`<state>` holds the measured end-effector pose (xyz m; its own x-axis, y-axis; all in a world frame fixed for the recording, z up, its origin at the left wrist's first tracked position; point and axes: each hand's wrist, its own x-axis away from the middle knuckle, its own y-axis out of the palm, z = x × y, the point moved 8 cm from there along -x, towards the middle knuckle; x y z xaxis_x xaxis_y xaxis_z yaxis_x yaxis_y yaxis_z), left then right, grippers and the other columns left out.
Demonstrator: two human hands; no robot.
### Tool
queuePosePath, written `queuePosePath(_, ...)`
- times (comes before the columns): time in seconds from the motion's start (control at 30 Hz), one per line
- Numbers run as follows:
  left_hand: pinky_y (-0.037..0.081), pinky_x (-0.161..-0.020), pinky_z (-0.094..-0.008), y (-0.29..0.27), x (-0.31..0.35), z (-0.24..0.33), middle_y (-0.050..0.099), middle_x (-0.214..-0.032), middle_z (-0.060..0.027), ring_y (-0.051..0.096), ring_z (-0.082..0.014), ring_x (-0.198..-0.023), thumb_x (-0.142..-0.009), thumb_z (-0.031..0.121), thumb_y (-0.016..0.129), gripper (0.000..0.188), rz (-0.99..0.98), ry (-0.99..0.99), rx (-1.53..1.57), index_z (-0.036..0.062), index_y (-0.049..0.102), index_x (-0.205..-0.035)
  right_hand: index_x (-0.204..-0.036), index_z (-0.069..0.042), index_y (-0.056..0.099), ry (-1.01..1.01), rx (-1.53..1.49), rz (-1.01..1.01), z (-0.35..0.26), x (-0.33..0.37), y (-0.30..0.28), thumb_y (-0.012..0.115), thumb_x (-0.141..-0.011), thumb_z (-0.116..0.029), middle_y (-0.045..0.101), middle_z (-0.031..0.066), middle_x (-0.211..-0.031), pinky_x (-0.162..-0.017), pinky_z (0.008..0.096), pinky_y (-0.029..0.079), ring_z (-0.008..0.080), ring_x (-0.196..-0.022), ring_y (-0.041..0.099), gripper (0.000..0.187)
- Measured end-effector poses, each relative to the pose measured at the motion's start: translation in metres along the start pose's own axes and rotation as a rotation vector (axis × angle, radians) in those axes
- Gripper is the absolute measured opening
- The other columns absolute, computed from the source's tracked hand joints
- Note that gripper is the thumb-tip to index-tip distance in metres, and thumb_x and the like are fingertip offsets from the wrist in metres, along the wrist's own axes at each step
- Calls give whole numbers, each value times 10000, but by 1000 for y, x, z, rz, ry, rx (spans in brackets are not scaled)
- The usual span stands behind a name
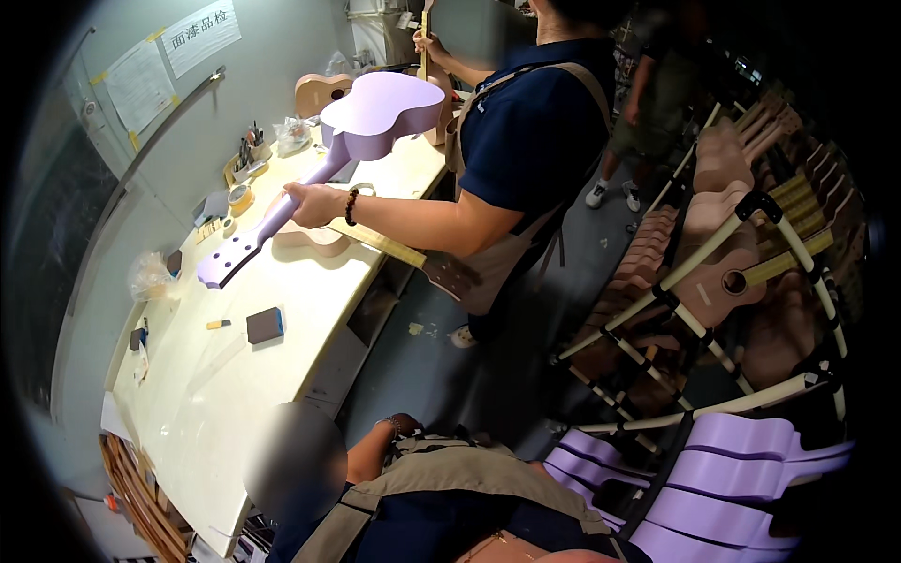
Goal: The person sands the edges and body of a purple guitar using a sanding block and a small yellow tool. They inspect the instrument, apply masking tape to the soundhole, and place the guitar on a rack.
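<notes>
At the bottom are my torso in a navy shirt and tan apron. My left hand, with a bracelet at its wrist, rests by the apron's waist. It lies in shadow and its fingers do not show clearly. My right hand does not show. Ahead, a co-worker's hand grips the neck of a lilac guitar, its back turned up over the workbench. The co-worker's other hand holds another guitar neck upright. A bare wood guitar lies below the lilac one, its neck past the bench edge.
A dark sanding block, a tape roll and plastic bags lie on the bench. Racks of wooden guitars and lilac guitar bodies stand to the right. Another person's legs show farther back.
</notes>
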<state>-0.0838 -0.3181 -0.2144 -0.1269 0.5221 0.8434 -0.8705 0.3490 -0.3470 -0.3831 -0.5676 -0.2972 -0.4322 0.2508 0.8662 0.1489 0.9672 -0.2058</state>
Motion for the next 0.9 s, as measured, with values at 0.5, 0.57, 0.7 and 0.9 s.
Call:
queuePosePath(0.5, 526, -731, -382, 3, -5, -6, 550, -1140, -99, 575, -269, -963, -762, 2, 530, 520, -5, -44, 88, 244, 489, -1220, -880, 6, 645, -10, 17, -9, -1, -1, 2, 558, -819, -384, 621, 119, -845, -691, 342, 438, 200, -772, 551, 405)
queuePosePath(0.57, 521, -730, -386, 2, -4, -4, 566, -1114, -99, 581, -259, -946, -784, 57, 543, 460, 14, -4, 75, 233, 505, -1207, -882, 5, 644, -7, 12, -7, 2, 1, 3, 557, -819, -383, 620, 120, -848, -694, 343, 438, 202, -776, 551, 403)
queuePosePath(0.7, 508, -734, -392, 16, -20, -36, 608, -1023, -101, 593, -238, -897, -831, 243, 565, 358, 83, -82, 342, 148, 542, -1176, -885, 3, 643, -18, 10, -8, 0, 4, 8, 553, -820, -380, 619, 123, -854, -698, 345, 437, 207, -783, 550, 399)
queuePosePath(0.9, 466, -769, -372, 25, -12, -47, 620, -1053, -41, 576, -173, -979, -821, 414, 573, 434, 63, -289, 728, 135, 553, -1154, -890, -1, 641, -22, -15, 11, 3, 4, 14, 548, -820, -376, 617, 127, -862, -705, 347, 437, 214, -793, 549, 393)
